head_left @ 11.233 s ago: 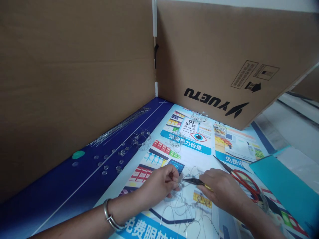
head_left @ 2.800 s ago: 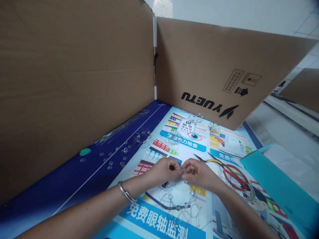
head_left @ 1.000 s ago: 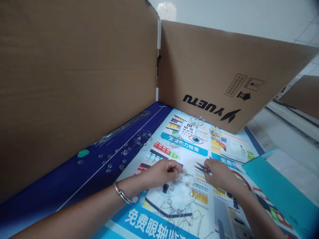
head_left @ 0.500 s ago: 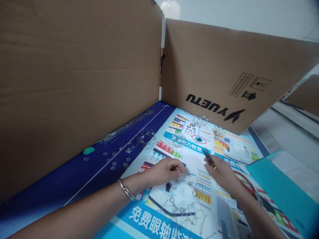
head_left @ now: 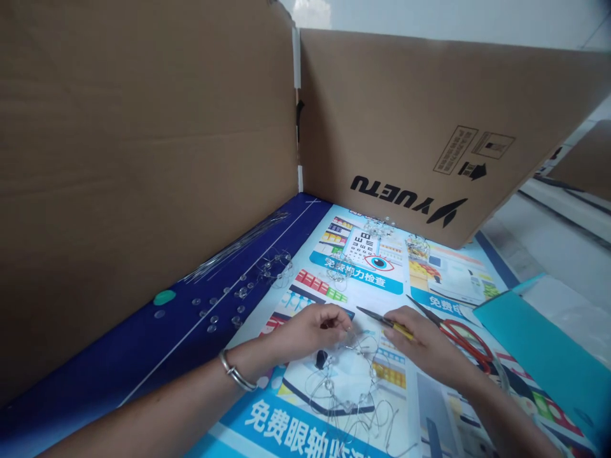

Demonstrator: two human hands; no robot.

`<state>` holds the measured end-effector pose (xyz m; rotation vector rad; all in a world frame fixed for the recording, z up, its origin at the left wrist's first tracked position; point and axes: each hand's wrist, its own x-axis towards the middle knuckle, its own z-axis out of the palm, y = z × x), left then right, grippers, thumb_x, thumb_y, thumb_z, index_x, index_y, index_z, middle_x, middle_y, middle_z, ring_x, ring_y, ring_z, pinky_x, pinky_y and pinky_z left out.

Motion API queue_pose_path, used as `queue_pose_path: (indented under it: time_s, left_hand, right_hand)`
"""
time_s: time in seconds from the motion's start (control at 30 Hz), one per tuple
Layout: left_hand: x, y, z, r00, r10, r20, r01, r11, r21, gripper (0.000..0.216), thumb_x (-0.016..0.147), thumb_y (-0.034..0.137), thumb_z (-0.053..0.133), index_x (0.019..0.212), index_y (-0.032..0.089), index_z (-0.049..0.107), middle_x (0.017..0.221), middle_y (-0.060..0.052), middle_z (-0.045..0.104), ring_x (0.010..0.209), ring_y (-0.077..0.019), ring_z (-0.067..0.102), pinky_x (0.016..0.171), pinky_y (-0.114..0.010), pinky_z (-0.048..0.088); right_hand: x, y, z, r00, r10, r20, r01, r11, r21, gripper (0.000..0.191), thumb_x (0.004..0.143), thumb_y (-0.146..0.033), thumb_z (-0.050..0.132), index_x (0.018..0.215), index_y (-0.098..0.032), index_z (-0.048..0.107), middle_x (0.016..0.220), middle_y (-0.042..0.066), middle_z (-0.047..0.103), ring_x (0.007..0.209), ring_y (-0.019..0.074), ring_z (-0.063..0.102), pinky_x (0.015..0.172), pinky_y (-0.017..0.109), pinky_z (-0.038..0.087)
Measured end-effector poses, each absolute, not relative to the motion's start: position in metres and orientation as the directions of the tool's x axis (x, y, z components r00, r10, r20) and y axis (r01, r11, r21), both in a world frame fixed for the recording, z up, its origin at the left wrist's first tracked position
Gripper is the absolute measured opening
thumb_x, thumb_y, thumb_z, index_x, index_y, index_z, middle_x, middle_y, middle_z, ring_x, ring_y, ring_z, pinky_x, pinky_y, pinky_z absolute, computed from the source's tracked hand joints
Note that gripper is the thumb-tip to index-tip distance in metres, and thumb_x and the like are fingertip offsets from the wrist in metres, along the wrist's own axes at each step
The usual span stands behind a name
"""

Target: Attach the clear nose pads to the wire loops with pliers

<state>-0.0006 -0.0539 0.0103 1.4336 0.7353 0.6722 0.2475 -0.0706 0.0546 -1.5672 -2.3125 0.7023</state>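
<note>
My left hand [head_left: 321, 332] pinches the upper part of a ring of thin wire and clear beads [head_left: 348, 402], thumb and fingers pressed together. Loose wire ends trail from the ring toward the near edge of the view. In my right hand [head_left: 414, 332] is a pair of pliers [head_left: 392, 323] with dark jaws and a yellowish grip. Their tip points left, above and apart from the ring. Whether the jaws are parted is hard to make out.
Red-handled scissors [head_left: 470, 340] lie right of my right hand, beside a teal folder [head_left: 539, 356]. Loose clear beads [head_left: 214, 320], a green piece [head_left: 164, 298] and a wire bundle [head_left: 238, 245] are at left. Several wire-and-bead pieces [head_left: 340, 268] lie farther back. Cardboard walls [head_left: 405, 114] stand behind.
The pliers have turned from pointing up and away to pointing left, toward my left hand. The scissors show more fully. My left hand keeps its pinch on the ring.
</note>
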Motion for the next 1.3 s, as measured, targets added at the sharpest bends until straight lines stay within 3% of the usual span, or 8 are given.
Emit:
queue_pose_path:
  time_s: [0.23, 0.43, 0.7, 0.93, 1.3]
  left_hand:
    - [0.002, -0.053, 0.009, 0.607, 0.794, -0.028, 0.086, -0.030, 0.996, 0.017, 0.081, 0.030, 0.055, 0.079, 0.013, 0.058, 0.071, 0.000, 0.052, 0.063, -0.0086, 0.045, 0.057, -0.020, 0.036]
    - [0.004, -0.056, 0.011, 0.559, 0.829, -0.016, 0.210, -0.123, 0.970, 0.016, 0.080, 0.029, 0.053, 0.075, 0.014, 0.057, 0.067, 0.000, 0.051, 0.060, -0.0088, 0.046, 0.054, -0.019, 0.036]
    - [0.005, -0.059, 0.018, 0.535, 0.845, 0.016, 0.312, -0.215, 0.925, 0.012, 0.080, 0.025, 0.051, 0.075, 0.016, 0.057, 0.065, 0.001, 0.054, 0.058, -0.0090, 0.048, 0.052, -0.019, 0.035]
    - [0.004, -0.060, 0.019, 0.539, 0.842, 0.019, 0.333, -0.234, 0.914, 0.012, 0.081, 0.025, 0.049, 0.077, 0.016, 0.057, 0.062, 0.002, 0.055, 0.056, -0.0094, 0.049, 0.050, -0.018, 0.034]
    - [0.006, -0.061, 0.024, 0.548, 0.835, 0.050, 0.351, -0.284, 0.892, 0.011, 0.079, 0.022, 0.050, 0.076, 0.017, 0.059, 0.066, 0.001, 0.056, 0.060, -0.0101, 0.048, 0.053, -0.018, 0.034]
  right_hand:
    - [0.240, -0.106, 0.087, -0.388, 0.918, -0.076, 0.821, 0.307, -0.482, 0.028, 0.087, -0.043, 0.040, 0.099, -0.026, 0.058, 0.094, 0.004, 0.061, 0.085, 0.0182, 0.056, 0.070, 0.028, 0.043]
    - [0.218, -0.123, 0.075, -0.453, 0.888, -0.086, 0.887, 0.438, -0.147, 0.021, 0.085, -0.038, 0.044, 0.091, -0.023, 0.058, 0.084, 0.006, 0.058, 0.077, 0.0210, 0.054, 0.064, 0.032, 0.040]
    - [0.208, -0.124, 0.060, -0.530, 0.848, 0.015, 0.848, 0.529, 0.040, 0.017, 0.083, -0.036, 0.049, 0.090, -0.023, 0.056, 0.081, 0.006, 0.056, 0.075, 0.0230, 0.052, 0.062, 0.034, 0.036]
    - [0.207, -0.125, 0.057, -0.523, 0.846, 0.105, 0.851, 0.510, 0.126, 0.018, 0.083, -0.037, 0.049, 0.086, -0.021, 0.057, 0.077, 0.007, 0.055, 0.072, 0.0219, 0.050, 0.062, 0.033, 0.034]
    - [0.207, -0.123, 0.049, -0.495, 0.868, 0.047, 0.863, 0.484, 0.145, 0.017, 0.082, -0.039, 0.051, 0.083, -0.023, 0.057, 0.073, 0.005, 0.057, 0.068, 0.0216, 0.054, 0.056, 0.030, 0.033]
